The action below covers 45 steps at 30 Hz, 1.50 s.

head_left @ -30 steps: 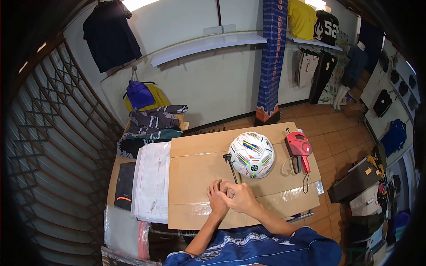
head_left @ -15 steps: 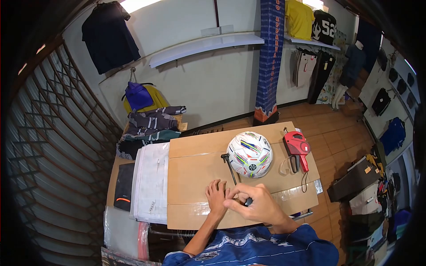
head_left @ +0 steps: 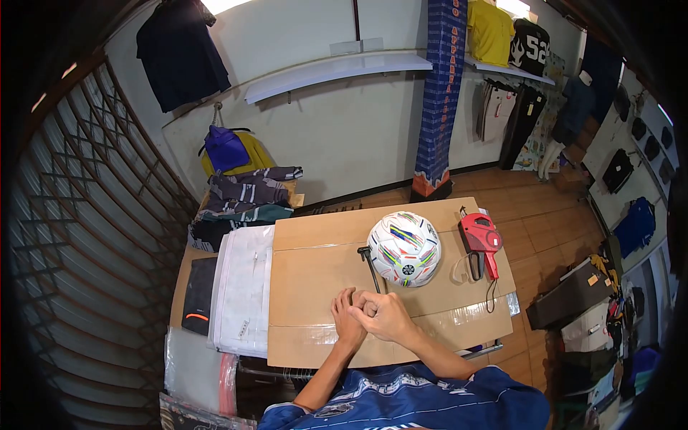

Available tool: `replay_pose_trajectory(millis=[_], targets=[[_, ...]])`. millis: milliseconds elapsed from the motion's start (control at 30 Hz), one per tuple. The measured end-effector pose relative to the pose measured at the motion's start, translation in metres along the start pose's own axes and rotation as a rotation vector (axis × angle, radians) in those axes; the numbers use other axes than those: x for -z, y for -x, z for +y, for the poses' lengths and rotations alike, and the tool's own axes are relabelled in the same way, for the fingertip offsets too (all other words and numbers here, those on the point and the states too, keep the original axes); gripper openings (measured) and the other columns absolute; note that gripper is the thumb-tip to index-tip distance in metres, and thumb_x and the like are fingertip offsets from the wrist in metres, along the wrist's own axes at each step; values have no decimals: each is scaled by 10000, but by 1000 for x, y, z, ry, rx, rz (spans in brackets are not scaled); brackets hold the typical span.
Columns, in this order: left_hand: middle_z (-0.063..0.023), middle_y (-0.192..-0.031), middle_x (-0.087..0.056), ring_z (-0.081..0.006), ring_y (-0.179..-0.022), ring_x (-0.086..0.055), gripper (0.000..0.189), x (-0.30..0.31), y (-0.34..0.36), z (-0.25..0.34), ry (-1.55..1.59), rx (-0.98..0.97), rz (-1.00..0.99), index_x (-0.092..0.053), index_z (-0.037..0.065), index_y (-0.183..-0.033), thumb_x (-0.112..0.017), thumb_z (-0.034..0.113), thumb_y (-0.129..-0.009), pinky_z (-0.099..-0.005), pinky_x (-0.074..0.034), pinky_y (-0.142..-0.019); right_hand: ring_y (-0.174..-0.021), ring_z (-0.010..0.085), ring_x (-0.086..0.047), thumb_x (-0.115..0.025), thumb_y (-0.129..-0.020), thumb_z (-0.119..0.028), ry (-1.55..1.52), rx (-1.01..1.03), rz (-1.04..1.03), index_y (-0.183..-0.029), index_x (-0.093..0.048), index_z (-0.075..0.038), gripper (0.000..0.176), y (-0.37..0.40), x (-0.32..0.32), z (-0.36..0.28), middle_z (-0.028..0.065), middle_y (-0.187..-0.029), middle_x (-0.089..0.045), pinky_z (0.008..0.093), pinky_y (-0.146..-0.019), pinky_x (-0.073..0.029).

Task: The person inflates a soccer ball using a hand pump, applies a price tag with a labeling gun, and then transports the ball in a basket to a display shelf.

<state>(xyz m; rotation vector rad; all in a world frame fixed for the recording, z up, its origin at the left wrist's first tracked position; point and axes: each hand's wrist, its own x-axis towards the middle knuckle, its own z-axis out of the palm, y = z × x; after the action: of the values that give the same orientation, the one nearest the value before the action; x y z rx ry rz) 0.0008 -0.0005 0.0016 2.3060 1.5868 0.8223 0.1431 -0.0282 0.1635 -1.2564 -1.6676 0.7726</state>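
Note:
A white football (head_left: pixel 405 249) with coloured streaks sits on the cardboard-covered table. Beside its left edge is a black T-handled rod (head_left: pixel 372 269), which looks like a hand pump; its near end runs behind my right hand. My right hand (head_left: pixel 385 317) is curled closed against my left, and whatever its fingers hold is hidden. My left hand (head_left: pixel 347 320) is over the cardboard with its fingers bent and drawn together, partly covered by the right. Any small thing between the two hands cannot be made out.
A red price-label gun (head_left: pixel 480 235) with a black handle and cord lies right of the ball. White plastic-wrapped packs (head_left: pixel 244 287) and a dark folded garment (head_left: pixel 200 294) lie on the left. A metal lattice gate (head_left: pixel 93 236) stands further left; a blue-wrapped pillar (head_left: pixel 438 100) rises behind.
My right hand has moved left and slightly up, turning its knuckles upward, and now meets my left hand. My left fingers have drawn in from spread. Ball, rod and label gun stay put.

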Motion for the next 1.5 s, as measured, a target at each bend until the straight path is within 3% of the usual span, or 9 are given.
replay_pose_trajectory(millis=[200, 300, 367, 467, 767, 1067, 1267, 1500], targets=[[-130, -1382, -572, -341, -1388, -470, 454, -4, 0, -2, -40, -80, 117, -661, 98, -1283, -688, 363, -916, -549, -320, -1144, -451, 124, -503, -813, -926, -171, 32, -4, 7, -853, -690, -12, 214, 0, -4, -5, 95, -535, -589, 314, -498, -436], [-144, -1497, -501, -358, -1468, -382, 421, -8, 1, -11, 46, 26, -58, -667, 105, -1318, -655, 339, -969, -606, -232, -1228, -458, 112, -466, -812, -938, -184, -24, -28, -59, -870, -700, -8, 219, -5, 18, -49, 82, -528, -565, 307, -490, -406], [-146, -1486, -512, -361, -1458, -394, 429, -3, -1, -7, 25, 28, -83, -663, 102, -1325, -654, 350, -975, -607, -241, -1221, -464, 98, -439, -814, -942, -183, -65, -48, -86, -876, -702, 3, 226, -2, 41, -80, 70, -520, -546, 302, -485, -382], [-150, -1473, -526, -363, -1447, -409, 442, 5, -2, 6, 15, 51, -52, -655, 108, -1340, -654, 364, -980, -604, -254, -1213, -476, 80, -395, -814, -946, -172, -61, 87, -54, -881, -703, 14, 227, 5, 63, -94, 51, -509, -517, 299, -479, -352], [-132, -1498, -511, -343, -1475, -379, 454, -8, 0, -8, -26, 22, -56, -640, 129, -1370, -641, 369, -984, -593, -226, -1231, -476, 77, -546, -814, -919, -138, -34, -17, -42, -885, -717, 16, 186, -8, 24, -45, 92, -542, -615, 284, -521, -458], [-131, -1501, -509, -334, -1487, -370, 434, 1, -1, 3, 5, 55, -3, -649, 134, -1349, -635, 365, -982, -587, -215, -1240, -467, 89, -518, -808, -923, -174, -4, -48, 30, -868, -716, 10, 213, -1, -9, 4, 95, -530, -589, 301, -507, -442], [-139, -1483, -524, -341, -1466, -391, 431, -1, 1, 1, -34, 12, 20, -646, 124, -1349, -641, 352, -982, -572, -243, -1227, -484, 72, -414, -802, -945, -183, -50, -42, -13, -879, -716, 13, 225, 0, 6, -21, 58, -510, -526, 304, -493, -392], [-161, -1469, -533, -360, -1453, -406, 469, 10, 0, 9, 6, 9, 27, -629, 107, -1374, -674, 331, -964, -564, -257, -1216, -487, 60, -397, -814, -950, -180, -131, 56, -43, -892, -717, 11, 222, 10, 63, -95, 37, -502, -498, 287, -490, -356]])
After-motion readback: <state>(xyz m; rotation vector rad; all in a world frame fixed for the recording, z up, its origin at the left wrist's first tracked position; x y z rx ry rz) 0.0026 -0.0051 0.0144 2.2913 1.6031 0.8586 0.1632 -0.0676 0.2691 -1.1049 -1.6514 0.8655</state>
